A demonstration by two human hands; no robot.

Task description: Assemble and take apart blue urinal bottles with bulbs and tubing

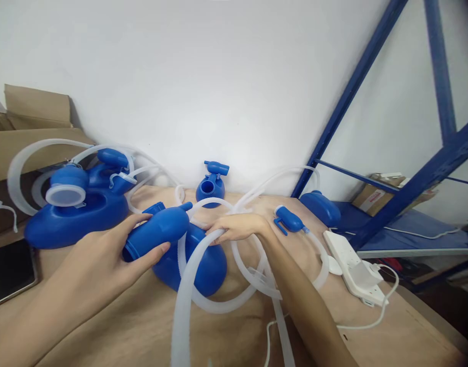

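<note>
My left hand (107, 257) is wrapped round a blue plastic urinal head (159, 229), a hollow rounded piece with a narrow spout pointing right. My right hand (237, 227) pinches a translucent corrugated hose (186, 290) just right of that spout. The spout and the gripped hose are apart. Below both hands a blue plastic urinal bottle (213, 272) lies on the table, partly hidden by the hose and the head. Loops of the hose curl around the bottle and under my right forearm.
More blue bottles with hoses (104, 214) sit at left before a cardboard box (39, 137). A phone (12, 270) lies near them. Another blue bottle (209, 196) stands by the wall. At right are a second head (289, 219), a power strip (352, 265) and a blue metal rack (371, 224).
</note>
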